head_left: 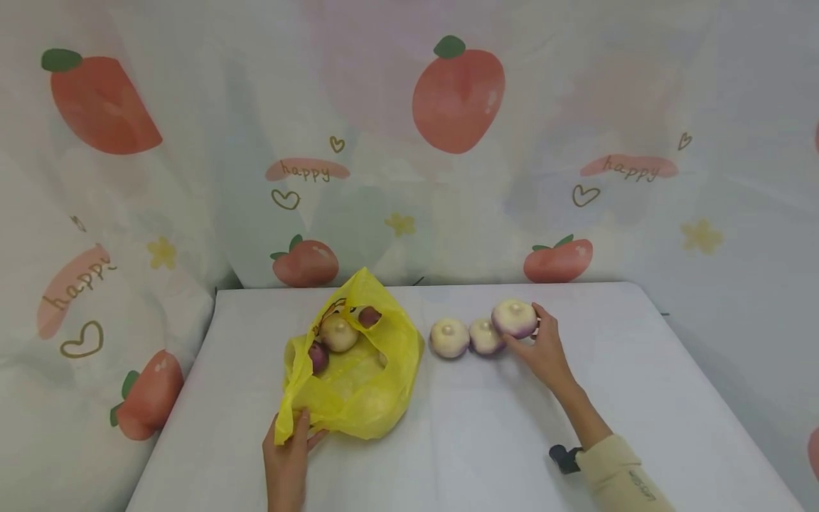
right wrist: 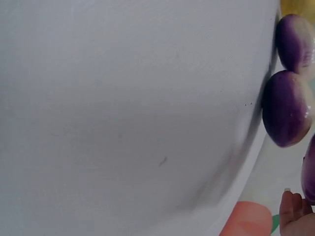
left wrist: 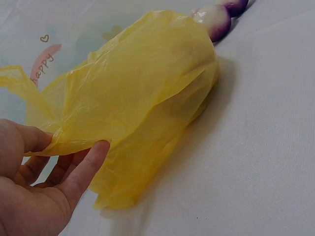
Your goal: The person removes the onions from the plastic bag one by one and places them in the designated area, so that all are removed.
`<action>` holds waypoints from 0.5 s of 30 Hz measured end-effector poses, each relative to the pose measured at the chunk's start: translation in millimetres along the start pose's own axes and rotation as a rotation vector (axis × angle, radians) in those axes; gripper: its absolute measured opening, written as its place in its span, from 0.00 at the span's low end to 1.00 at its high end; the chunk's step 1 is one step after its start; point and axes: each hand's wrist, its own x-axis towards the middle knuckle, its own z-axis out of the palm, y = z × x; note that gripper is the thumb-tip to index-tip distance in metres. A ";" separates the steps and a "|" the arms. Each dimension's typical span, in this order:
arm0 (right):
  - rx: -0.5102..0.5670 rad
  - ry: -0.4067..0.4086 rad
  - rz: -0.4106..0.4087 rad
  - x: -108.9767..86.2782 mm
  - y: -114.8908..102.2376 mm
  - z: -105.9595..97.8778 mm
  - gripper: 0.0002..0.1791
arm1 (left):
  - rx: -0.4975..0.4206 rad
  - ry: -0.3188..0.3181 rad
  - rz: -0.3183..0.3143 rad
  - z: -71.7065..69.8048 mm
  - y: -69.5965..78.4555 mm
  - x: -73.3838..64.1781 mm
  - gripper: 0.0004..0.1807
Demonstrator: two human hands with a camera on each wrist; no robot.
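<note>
My left hand (head_left: 289, 448) pinches the near rim of a yellow plastic bag (head_left: 399, 341) between thumb and fingers. The bag's mouth gapes toward the head camera, showing a pale round vegetable (head_left: 339, 334) and two dark purple ones (head_left: 318, 358) inside. In the left wrist view, the thumb and fingers (left wrist: 88, 169) grip the thin plastic. At the right, my right hand (head_left: 545, 352) holds a white and purple turnip (head_left: 515, 318) by its side. Two similar turnips, a left one (head_left: 449, 338) and a middle one (head_left: 486, 337), sit side by side between it and the bag.
A white table (head_left: 486, 441) lies under everything. Behind it hangs a pale curtain (head_left: 409, 213) printed with red fruit and "happy" lettering. A black strap piece (head_left: 565, 459) sticks out by the right sleeve (head_left: 623, 469).
</note>
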 end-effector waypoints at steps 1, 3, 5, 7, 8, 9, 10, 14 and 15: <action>-0.002 0.006 0.004 0.0 1.5 -1.6 0.46 | -0.008 0.000 0.001 -0.2 0.0 -0.1 0.26; -0.014 0.012 0.013 0.5 4.2 -4.7 0.46 | -0.018 -0.004 0.008 -0.6 1.3 -1.1 0.25; -0.028 0.018 0.024 1.7 8.1 -7.8 0.46 | -0.034 -0.008 0.025 -1.0 3.0 -2.6 0.24; -0.039 0.021 0.044 3.0 12.2 -11.4 0.46 | -0.041 -0.013 0.040 -1.0 7.6 -5.8 0.24; -0.044 0.020 0.060 3.5 14.3 -13.4 0.46 | -0.036 -0.015 0.043 -0.7 11.4 -8.0 0.23; -0.050 0.017 0.080 3.9 16.5 -15.5 0.46 | -0.042 -0.018 0.046 -0.5 15.7 -10.4 0.23; -0.062 0.010 0.102 4.2 19.0 -17.5 0.46 | -0.042 -0.020 0.046 0.0 20.9 -13.1 0.24; -0.140 -0.065 0.191 4.3 26.5 -24.5 0.47 | -0.036 -0.042 0.022 2.0 53.2 -28.2 0.24; -0.160 -0.090 0.208 4.3 27.8 -25.5 0.47 | -0.044 -0.052 0.018 2.2 59.9 -31.2 0.24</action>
